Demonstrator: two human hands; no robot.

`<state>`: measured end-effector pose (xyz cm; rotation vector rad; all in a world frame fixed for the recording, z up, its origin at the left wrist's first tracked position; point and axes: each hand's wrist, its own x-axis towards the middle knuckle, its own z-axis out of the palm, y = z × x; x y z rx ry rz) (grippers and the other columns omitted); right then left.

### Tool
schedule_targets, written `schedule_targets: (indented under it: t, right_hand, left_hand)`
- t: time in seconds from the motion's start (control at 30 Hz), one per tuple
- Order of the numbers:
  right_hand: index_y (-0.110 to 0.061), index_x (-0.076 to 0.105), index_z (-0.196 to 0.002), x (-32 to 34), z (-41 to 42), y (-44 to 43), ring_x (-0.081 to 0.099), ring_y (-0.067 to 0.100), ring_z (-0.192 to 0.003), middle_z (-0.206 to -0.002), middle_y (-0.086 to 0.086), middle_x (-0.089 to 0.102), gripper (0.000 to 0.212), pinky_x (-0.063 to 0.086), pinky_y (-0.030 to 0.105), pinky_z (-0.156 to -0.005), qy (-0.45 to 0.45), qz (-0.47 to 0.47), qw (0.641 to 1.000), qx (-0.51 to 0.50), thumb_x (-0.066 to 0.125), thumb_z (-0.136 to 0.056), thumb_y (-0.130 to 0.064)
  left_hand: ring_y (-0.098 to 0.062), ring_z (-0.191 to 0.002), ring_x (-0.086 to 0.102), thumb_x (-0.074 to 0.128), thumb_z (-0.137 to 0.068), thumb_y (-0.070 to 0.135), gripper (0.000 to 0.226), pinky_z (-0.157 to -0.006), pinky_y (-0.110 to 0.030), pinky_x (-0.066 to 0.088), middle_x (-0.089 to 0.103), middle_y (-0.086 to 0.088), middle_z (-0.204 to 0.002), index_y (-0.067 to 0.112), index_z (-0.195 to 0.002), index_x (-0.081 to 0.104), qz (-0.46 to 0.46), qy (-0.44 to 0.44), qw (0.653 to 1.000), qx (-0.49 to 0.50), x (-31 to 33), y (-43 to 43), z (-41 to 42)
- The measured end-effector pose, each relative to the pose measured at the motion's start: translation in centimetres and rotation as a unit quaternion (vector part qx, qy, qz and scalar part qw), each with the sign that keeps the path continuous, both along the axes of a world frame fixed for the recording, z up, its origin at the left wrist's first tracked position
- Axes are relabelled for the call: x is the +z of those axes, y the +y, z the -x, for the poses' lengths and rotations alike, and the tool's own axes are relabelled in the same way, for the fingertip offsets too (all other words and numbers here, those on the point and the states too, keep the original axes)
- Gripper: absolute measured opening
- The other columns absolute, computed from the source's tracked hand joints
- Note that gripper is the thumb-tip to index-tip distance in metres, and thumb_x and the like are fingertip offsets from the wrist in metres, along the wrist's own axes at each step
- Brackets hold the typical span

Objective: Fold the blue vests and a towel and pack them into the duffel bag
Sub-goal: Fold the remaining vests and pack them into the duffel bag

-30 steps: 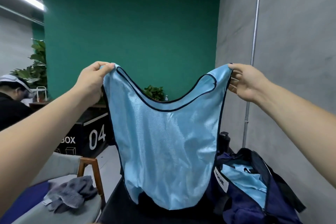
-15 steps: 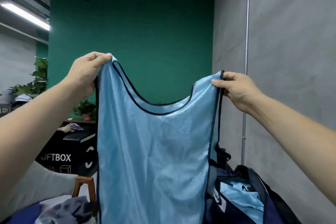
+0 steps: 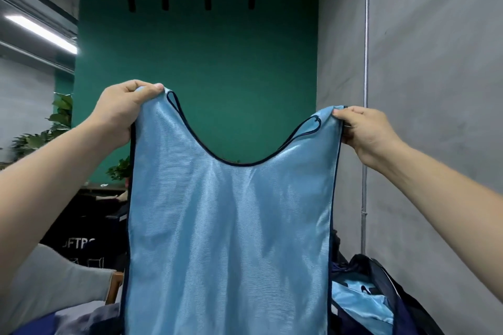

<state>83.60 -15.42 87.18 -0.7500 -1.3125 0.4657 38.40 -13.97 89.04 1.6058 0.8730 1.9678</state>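
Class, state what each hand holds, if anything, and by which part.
The left hand pinches the shiny light-blue, dark-trimmed vest by one shoulder strap; the right hand pinches the other strap.

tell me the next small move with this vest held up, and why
Probably bring the left hand across to the right hand, folding the vest in half lengthwise. Each hand pinches one shoulder strap, and the vest hangs spread flat, not yet folded, beside the open duffel bag at lower right.

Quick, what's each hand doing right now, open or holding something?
Left hand: grips one shoulder strap of the shiny light-blue vest with dark trim.
Right hand: pinches the vest's other shoulder strap.
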Motion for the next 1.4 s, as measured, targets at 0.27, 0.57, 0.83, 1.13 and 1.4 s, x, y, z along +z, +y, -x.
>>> schedule_targets:
  t: [0.27, 0.57, 0.83, 1.13, 1.4]
  right_hand:
    - [-0.024, 0.052, -0.066, 2.4, -0.5, -2.1, 0.046, 0.023, -0.067, -0.076, 0.009, 0.051, 0.039, 0.044, 0.034, -0.063, 0.063, -0.041, 0.997, 0.003, 0.088, -0.079, -0.028]
    - [-0.020, 0.062, -0.077, -1.9, -0.7, 3.5, 0.060, 0.020, -0.073, -0.086, 0.006, 0.066, 0.032, 0.057, 0.037, -0.070, 0.072, 0.031, 0.993, -0.086, 0.089, -0.086, -0.034]
    - [-0.013, 0.066, -0.101, -11.9, -1.1, 15.1, 0.067, 0.019, -0.086, -0.101, 0.002, 0.071, 0.030, 0.058, 0.032, -0.070, 0.020, 0.151, 0.980, -0.127, 0.086, -0.091, -0.033]
    - [-0.021, 0.081, -0.095, -20.7, -2.9, 27.6, 0.077, 0.030, -0.106, -0.108, 0.006, 0.081, 0.045, 0.063, 0.051, -0.096, -0.073, 0.275, 0.956, -0.076, 0.100, -0.061, -0.041]
    - [-0.005, 0.076, -0.116, -26.6, -1.8, 34.7, 0.064, 0.014, -0.082, -0.103, 0.008, 0.072, 0.024, 0.057, 0.025, -0.070, -0.171, 0.341, 0.920, -0.086, 0.080, -0.092, -0.004]
  left_hand:
    - [-0.014, -0.069, 0.070, 0.080, -0.092, 0.041, 0.021, -0.066, -0.026, 0.060, 0.072, 0.003, -0.081, 0.022, -0.087, 0.073, 0.003, 0.034, 0.996, -0.084, 2.7, -3.1, 0.2]
    - [-0.020, -0.078, 0.067, 0.089, -0.083, 0.040, 0.025, -0.077, -0.033, 0.057, 0.073, -0.004, -0.088, 0.020, -0.086, 0.075, 0.084, 0.064, 0.994, -0.035, -2.7, 4.3, -0.2]
    - [-0.023, -0.080, 0.072, 0.089, -0.082, 0.052, 0.042, -0.083, -0.043, 0.060, 0.077, -0.004, -0.089, 0.013, -0.091, 0.076, 0.196, 0.096, 0.976, 0.000, -14.0, 16.1, -0.2]
    - [-0.015, -0.074, 0.073, 0.085, -0.087, 0.052, 0.033, -0.073, -0.033, 0.056, 0.078, 0.001, -0.083, 0.019, -0.084, 0.078, 0.220, 0.123, 0.967, 0.047, -22.4, 27.1, 0.1]
    - [-0.019, -0.081, 0.072, 0.086, -0.089, 0.042, 0.029, -0.081, -0.038, 0.059, 0.077, -0.007, -0.091, 0.017, -0.080, 0.075, 0.242, 0.153, 0.956, 0.056, -30.3, 36.5, -0.9]
